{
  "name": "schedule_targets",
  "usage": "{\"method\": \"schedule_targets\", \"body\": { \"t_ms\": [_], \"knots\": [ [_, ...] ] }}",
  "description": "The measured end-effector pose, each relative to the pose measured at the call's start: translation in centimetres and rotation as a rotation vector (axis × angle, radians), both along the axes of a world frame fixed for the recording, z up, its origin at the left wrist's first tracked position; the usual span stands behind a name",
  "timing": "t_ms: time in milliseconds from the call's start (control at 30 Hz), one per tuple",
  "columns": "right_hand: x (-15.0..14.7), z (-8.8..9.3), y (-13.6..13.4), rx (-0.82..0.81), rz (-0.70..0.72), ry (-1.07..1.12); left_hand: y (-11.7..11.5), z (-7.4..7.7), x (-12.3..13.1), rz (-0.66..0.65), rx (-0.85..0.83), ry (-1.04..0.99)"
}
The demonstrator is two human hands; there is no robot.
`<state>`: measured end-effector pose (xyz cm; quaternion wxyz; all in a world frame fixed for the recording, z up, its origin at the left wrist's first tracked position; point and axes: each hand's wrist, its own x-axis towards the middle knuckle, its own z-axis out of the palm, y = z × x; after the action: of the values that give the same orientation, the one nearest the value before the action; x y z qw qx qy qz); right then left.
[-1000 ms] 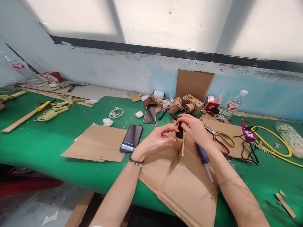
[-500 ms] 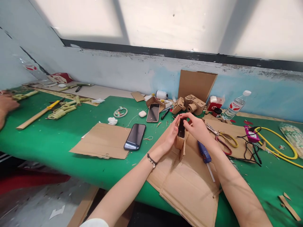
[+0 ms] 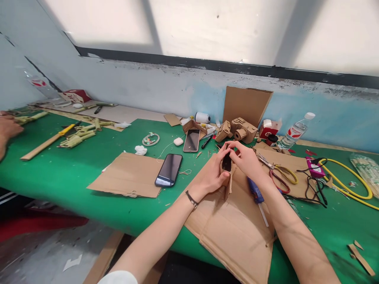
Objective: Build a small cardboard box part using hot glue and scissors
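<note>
Between both hands stands a small, narrow cardboard box [image 3: 225, 178], its dark hollow inside facing me. My left hand [image 3: 213, 173] grips its left side, with the thumb over the near edge. Over the top and right side curl the fingers of my right hand [image 3: 244, 157]; some fingertips are hidden behind the cardboard. The box is above a large cardboard sheet [image 3: 233, 236]. A blue glue gun [image 3: 255, 190] with a white glue stick lies beneath my right forearm. Scissors [image 3: 274, 167] with yellow and red handles rest just right of my right wrist.
Two phones [image 3: 168, 170] [image 3: 192, 140] and a cardboard piece [image 3: 127, 175] lie left of my hands. Behind stand a cardboard camera model [image 3: 244, 130] and a water bottle [image 3: 296, 130]. A yellow cable [image 3: 349, 189] loops at right. Another person's hand [image 3: 8, 128] is at far left, near a yellow-and-wood tool [image 3: 44, 146].
My left hand has shifted its grip: the thumb has come down from the upper left side to the box's near edge. My right hand stays nearly in place on the box.
</note>
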<state>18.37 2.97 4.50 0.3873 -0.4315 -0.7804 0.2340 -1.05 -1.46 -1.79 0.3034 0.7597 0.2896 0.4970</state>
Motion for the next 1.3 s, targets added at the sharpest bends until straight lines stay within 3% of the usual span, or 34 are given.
{"method": "schedule_targets", "body": {
  "t_ms": [367, 567, 733, 867, 967, 1100, 1300],
  "knots": [
    [-0.3, 0.5, -0.5, 0.003, -0.006, 0.008, 1.0, -1.9, 1.2, 0.115, 0.115, 0.014],
    [-0.5, 0.3, -0.8, 0.006, -0.036, 0.021, 1.1, -2.2, 1.3, 0.116, 0.131, 0.006],
    [-1.2, -1.8, -1.6, 0.011, -0.061, 0.188, 0.9, -2.7, 1.6, 0.148, 0.082, -0.019],
    [-1.4, -4.8, -2.9, -0.094, -0.138, 0.4, 0.0, -2.7, 2.0, 0.088, -0.052, -0.047],
    [-1.1, -6.4, -4.0, -0.181, -0.11, 0.497, -0.9, -2.2, 2.4, 0.005, -0.154, -0.052],
    [-0.5, -6.9, -4.9, -0.292, -0.101, 0.591, -1.7, -1.9, 3.0, -0.064, -0.178, -0.037],
    [0.2, -6.6, -5.4, -0.339, -0.087, 0.663, -0.6, -2.6, 3.0, -0.002, -0.137, 0.003]
  ]
}}
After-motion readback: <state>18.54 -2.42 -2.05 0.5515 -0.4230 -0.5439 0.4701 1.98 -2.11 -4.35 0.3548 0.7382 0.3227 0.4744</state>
